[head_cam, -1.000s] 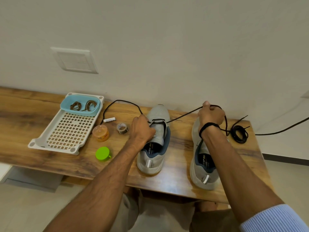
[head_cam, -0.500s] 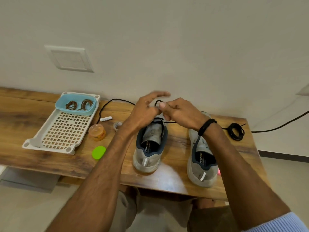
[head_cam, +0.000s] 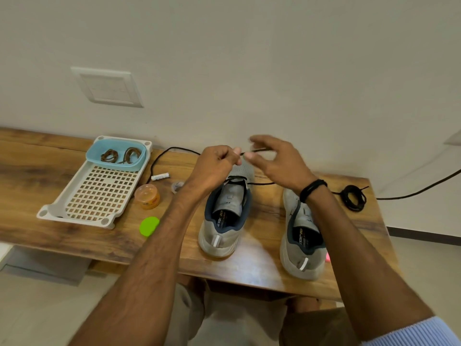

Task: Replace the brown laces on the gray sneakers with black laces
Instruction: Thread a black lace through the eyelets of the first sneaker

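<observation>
Left hand: raised above the toe of the left sneaker, forearm reaching in from the lower left, fingers curled and pinching a black lace near its end.
Right hand: level with the left hand and just beside it, forefinger stretched out above and thumb below, fingers spread loosely rather than clenched.
Wristband: black, around the right wrist.
Lace and hands: a short stretch runs from the left fingertips to the right, passing between the right thumb and fingers.
Lace and shoe: it crosses the front eyelets of the left sneaker; one strand trails right under the right wrist, another loops left across the table.
Right sneaker: no lace visible in it, standing beside the left one, heel towards the person.
Second black lace: coiled on the table near its right end.
Brown laces: lying in a blue tub at the far end of a white tray.
Hard to make out: the right hand is blurred, so I cannot tell whether its fingers touch the lace; its forearm hides the front of the right sneaker.
Cut off: both arms at the lower edge.
</observation>
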The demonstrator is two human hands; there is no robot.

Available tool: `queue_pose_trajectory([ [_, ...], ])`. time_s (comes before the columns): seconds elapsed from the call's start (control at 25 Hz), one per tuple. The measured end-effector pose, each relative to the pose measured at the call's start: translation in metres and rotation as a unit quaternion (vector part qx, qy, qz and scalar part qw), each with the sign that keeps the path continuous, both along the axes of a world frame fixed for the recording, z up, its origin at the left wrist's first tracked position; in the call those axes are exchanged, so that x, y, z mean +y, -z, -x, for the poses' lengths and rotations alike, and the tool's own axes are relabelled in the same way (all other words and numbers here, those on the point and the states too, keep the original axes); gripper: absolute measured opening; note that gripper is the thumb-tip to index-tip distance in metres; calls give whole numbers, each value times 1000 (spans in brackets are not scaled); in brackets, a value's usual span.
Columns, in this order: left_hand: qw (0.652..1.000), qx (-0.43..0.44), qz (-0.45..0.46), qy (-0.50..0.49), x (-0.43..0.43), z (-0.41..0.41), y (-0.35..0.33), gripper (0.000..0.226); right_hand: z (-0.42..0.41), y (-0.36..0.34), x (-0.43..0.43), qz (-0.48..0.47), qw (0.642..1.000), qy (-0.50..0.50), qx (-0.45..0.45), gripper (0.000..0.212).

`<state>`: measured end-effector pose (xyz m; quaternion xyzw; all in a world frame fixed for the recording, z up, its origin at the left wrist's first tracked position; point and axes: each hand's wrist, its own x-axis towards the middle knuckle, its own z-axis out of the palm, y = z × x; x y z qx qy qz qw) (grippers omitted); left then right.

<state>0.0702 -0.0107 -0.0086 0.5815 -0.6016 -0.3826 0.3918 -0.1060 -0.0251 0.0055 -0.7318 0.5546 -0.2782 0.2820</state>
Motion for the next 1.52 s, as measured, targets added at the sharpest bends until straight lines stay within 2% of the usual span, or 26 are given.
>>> queue_pose_trajectory([
  [0.04,1000,9,2,9,0,2,0,38,-7,0,3,-38,998,-44,-40,35],
  [0.08,1000,16,0,10,0,2,0,39,-10,3,3,-52,996,-47,-50,26],
  [0.12,1000,11,-8,6,-1,-1,1,38,-11,6,0,-43,998,-9,-49,20],
  [0.2,998,-51,-20,-27,-3,-13,5,35,-1,8,-5,3,988,146,-46,20],
  [0.24,994,-94,-19,-50,-3,-19,7,36,5,8,-6,26,971,235,-42,20],
  [0.28,990,-122,-17,-70,-3,-23,8,37,12,7,-7,48,953,297,-26,19],
  [0.32,988,-129,-15,-79,-2,-24,8,38,14,8,-7,72,948,311,-2,21],
  [0.36,990,-119,-15,-71,0,-22,8,37,12,9,-6,87,958,273,10,27],
  [0.44,997,-70,-33,-22,3,-12,5,35,-1,11,-4,77,991,99,-34,38],
  [0.52,998,-21,-55,11,6,-4,4,33,-18,13,1,5,996,-20,-89,31],
  [0.6,998,-26,-63,-8,5,-5,4,31,-22,16,0,-3,995,12,-97,17],
  [0.72,995,-63,-49,-65,1,-12,8,30,-14,20,-3,36,993,105,-44,13],
  [0.88,994,-69,-39,-73,-1,-8,11,30,-27,20,5,10,999,-1,-39,26],
  [1.04,993,-71,-38,-88,-1,-7,14,29,-34,29,5,31,997,21,-70,16],
  [1.12,981,-162,-86,-64,2,-10,17,35,-33,38,4,13,999,38,-32,14],
  [1.2,939,-314,-138,-18,8,-10,22,41,-35,48,5,-5,999,39,19,14],
  [1.24,923,-354,-147,-17,10,-10,25,36,-36,52,5,-11,999,35,37,15],
  [1.28,923,-354,-147,-31,10,-9,26,28,-38,56,6,-16,998,30,48,17],
  [1.36,947,-275,-150,-76,5,-12,33,16,-41,60,6,-28,998,16,59,18],
  [1.44,958,-171,-182,-139,1,-15,37,17,-45,62,7,-34,997,16,60,19],
  [1.52,952,-85,-226,-187,-1,-19,40,24,-48,66,6,-31,998,41,40,18],
])
